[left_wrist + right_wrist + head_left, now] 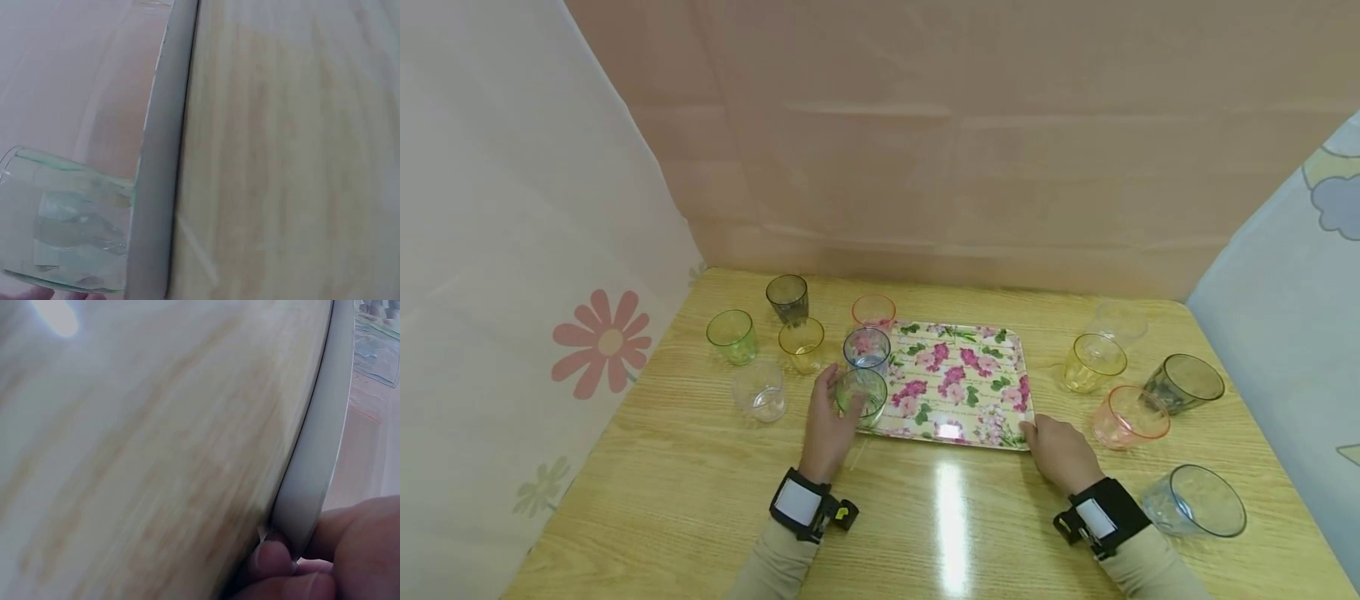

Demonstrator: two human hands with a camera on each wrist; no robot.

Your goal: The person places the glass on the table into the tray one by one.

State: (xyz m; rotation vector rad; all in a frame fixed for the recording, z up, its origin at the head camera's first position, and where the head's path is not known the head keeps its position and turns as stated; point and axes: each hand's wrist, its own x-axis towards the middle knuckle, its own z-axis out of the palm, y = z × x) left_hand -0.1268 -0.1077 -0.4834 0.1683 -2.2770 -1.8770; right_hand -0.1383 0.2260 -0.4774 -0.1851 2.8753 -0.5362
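Note:
My left hand (829, 435) holds a light green glass (868, 388) at the front left corner of a flowered tray (951, 383). In the left wrist view the green glass (75, 228) stands just inside the tray's rim (153, 156), and fingertips (34, 294) show along its side. Right behind it is a bluish glass (867, 348), with a pink-rimmed glass (873, 312) at the tray's back left corner. My right hand (1063, 452) grips the front right corner of the tray, fingers (272, 559) curled at the rim's underside.
On the left of the wooden table (700, 492) stand a dark grey glass (788, 302), a green glass (734, 340), a yellow glass (802, 348) and a clear glass (762, 398). Several more glasses stand at right, including a pink glass (1129, 421) and a blue glass (1195, 504) close to my right forearm.

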